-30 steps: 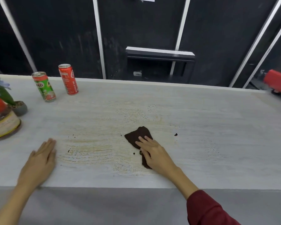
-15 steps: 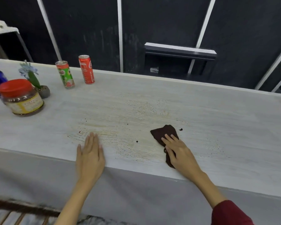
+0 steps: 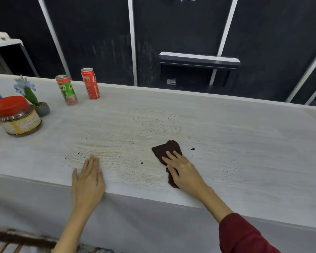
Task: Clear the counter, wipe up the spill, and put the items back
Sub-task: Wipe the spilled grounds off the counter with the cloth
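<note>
1. Mid-wipe at the counter (image 3: 226, 143): my right hand (image 3: 184, 170) lies flat on the dark brown cloth (image 3: 167, 149), fingers spread and pressing it down rather than pinching it; my left hand (image 3: 88, 178) rests open, palm down, fingers together, at the counter's near edge, well left of the cloth.

2. The spill (image 3: 128, 154) shows as a pale brownish, streaked film with dark specks, spreading from just left of the cloth across to my left fingertips, with fainter speckling right of the cloth too.

3. What could go wrong: the cloth looks small and already soiled, so more strokes may smear the film wider instead of lifting it. A loose dark crumb (image 3: 192, 148) sits just right of the cloth, another (image 3: 141, 163) just left; a fast swipe could flick them off the near edge.

4. My left palm seems to touch the stained patch, though blur makes that hard to confirm; if so, it could carry residue to whatever it next picks up.

5. Far left of the cloth stand the items to go back: a red-lidded jar (image 3: 16, 115), a small potted plant (image 3: 33, 99), a green can (image 3: 67, 92) and a red can (image 3: 90, 84). Returned before the surface dries, they would sit in the film.

6. The cloth's front corner pokes out beyond my fingertips; its tail trails under my palm toward the near edge.
</note>
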### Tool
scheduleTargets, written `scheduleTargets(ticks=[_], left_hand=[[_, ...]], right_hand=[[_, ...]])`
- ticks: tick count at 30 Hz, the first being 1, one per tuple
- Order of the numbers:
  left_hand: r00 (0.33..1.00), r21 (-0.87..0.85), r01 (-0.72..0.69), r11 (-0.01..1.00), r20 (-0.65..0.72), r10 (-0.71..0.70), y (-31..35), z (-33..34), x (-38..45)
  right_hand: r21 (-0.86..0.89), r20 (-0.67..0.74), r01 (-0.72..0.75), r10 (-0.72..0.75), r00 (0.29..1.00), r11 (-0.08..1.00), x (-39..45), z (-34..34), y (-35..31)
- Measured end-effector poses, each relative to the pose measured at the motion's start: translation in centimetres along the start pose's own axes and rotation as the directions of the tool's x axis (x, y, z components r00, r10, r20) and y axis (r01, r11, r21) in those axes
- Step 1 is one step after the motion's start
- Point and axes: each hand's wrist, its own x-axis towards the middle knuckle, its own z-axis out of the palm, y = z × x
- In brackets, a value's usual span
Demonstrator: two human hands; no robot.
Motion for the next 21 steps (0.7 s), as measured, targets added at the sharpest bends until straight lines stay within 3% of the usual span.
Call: scheduleTargets(ticks=[4,7,14,18,21], left_hand=[[0.998,0.021,0.055,0.998,0.014,-0.055,0.2,0.2,-0.1],[0.996,0.057,0.079,0.995,0.033,-0.081,0.1,0.3,0.0],[0.994,0.074,0.081,0.994,0.067,-0.086,-0.2,0.0,0.2],[0.995,0.076,0.068,0.995,0.061,-0.073,-0.4,0.0,0.3],[0.996,0.073,0.062,0.995,0.054,-0.066,-0.4,-0.1,0.1]], right_hand=[[0.009,0.102,0.131,-0.132,0.986,0.991,-2.2,-1.7,2.8],[-0.024,0.101,0.164,-0.161,0.982,0.986,-5.0,-3.5,5.7],[0.000,-0.112,-0.101,0.101,0.989,0.995,-4.6,-5.8,9.8],[0.046,-0.083,-0.183,0.186,0.979,0.982,1.7,-4.2,6.6],[0.006,-0.025,-0.121,0.121,0.992,0.993,4.0,-1.5,2.9]])
